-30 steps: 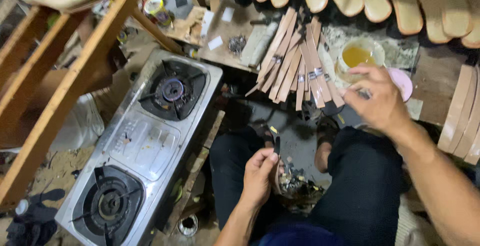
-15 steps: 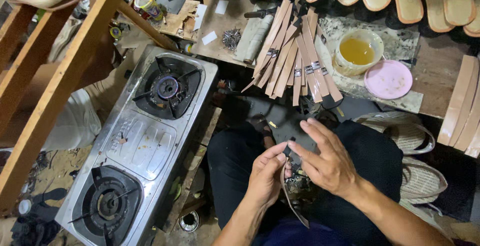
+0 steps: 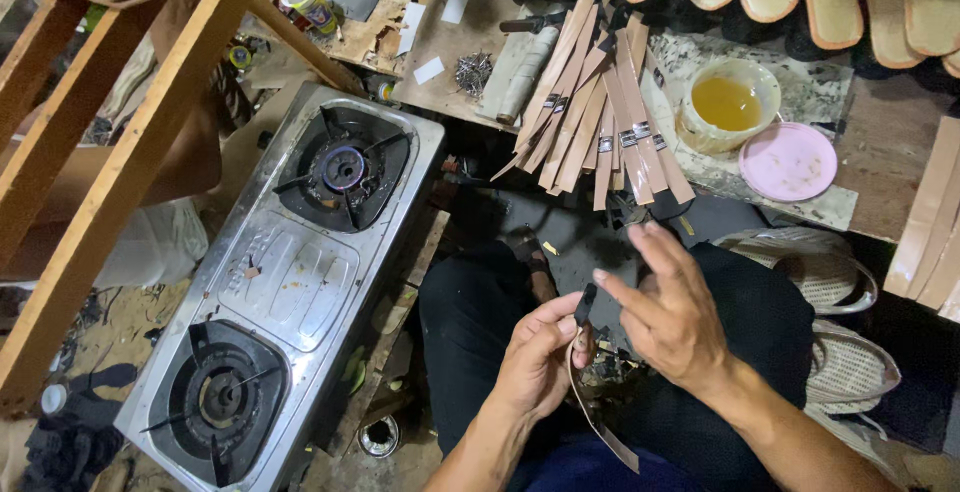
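- Head view, hands: left hand pinches the upper end of a thin tan strap between thumb and forefinger, over the lap. The strap curves down from the pinch and ends in a lighter tab near the bottom edge of the frame.
- Right hand is half open, fingers spread, forefinger tip just beside the dark end of the strap; I cannot tell whether it touches. It grasps nothing.
- Step in hand, as judged: working the strap's end, with the right hand coming in to fold or press it. The next move calls for a fine two-finger grip right at the dark tip while the left hand keeps its pinch steady.
- Head view, surroundings: a fan of tan strips lies at the near edge of the counter, with a bowl of yellow liquid and a pink lid to its right.
- A two-burner gas stove sits on the floor, left of the lap.
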Tool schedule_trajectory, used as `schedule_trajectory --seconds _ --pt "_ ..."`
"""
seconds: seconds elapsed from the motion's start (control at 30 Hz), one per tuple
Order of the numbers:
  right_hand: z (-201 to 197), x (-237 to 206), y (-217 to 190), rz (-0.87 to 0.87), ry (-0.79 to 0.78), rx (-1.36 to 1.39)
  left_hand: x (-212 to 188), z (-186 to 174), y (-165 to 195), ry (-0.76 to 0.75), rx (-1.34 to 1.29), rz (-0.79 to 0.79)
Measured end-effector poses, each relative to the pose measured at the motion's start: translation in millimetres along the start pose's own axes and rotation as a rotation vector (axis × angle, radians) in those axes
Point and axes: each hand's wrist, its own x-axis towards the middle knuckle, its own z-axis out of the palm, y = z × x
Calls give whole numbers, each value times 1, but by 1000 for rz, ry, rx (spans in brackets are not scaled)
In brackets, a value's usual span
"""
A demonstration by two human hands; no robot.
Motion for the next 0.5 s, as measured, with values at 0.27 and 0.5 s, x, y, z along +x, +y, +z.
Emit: schedule_trajectory --seconds 0.27,0.5 --pt "0 8 -9 1 -3 55 -6 -2 4 -74 -59 -28" --pt "-6 -7 -27 188 -24 301 3 -2 2 36 -43 154"
